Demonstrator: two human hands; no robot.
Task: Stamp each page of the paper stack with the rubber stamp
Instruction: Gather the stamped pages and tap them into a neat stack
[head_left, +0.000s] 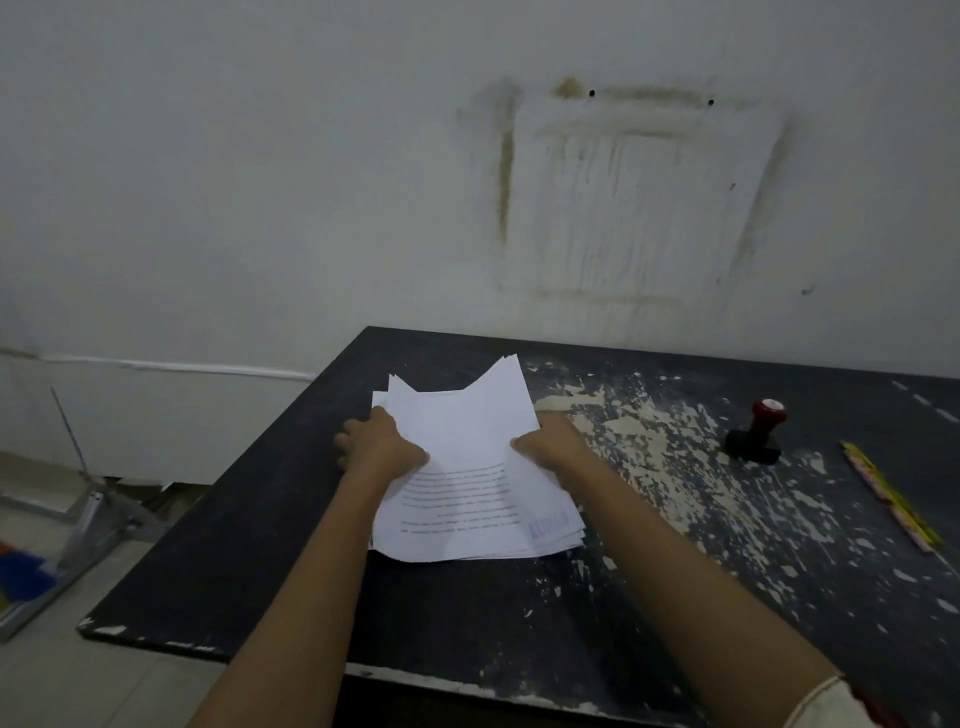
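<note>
Black table (467, 613) bears paper stack (467, 467), rubber stamp (756, 434), yellow strip (891, 499).

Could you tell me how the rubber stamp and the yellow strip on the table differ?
The rubber stamp stands upright; the yellow strip lies flat. The rubber stamp is squat, black with a red knob; the yellow strip is long and thin. Both rest untouched on the table, right of the paper stack.

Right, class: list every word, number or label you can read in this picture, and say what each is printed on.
Nothing can be quoted; every text is too blurred or too small to read.
Printed lines on the top page of the paper stack: unreadable.
Purple stamp mark at that page's near right corner: unreadable.
Cap of the rubber stamp: no legible label.
Markings on the yellow strip: unreadable.
</note>
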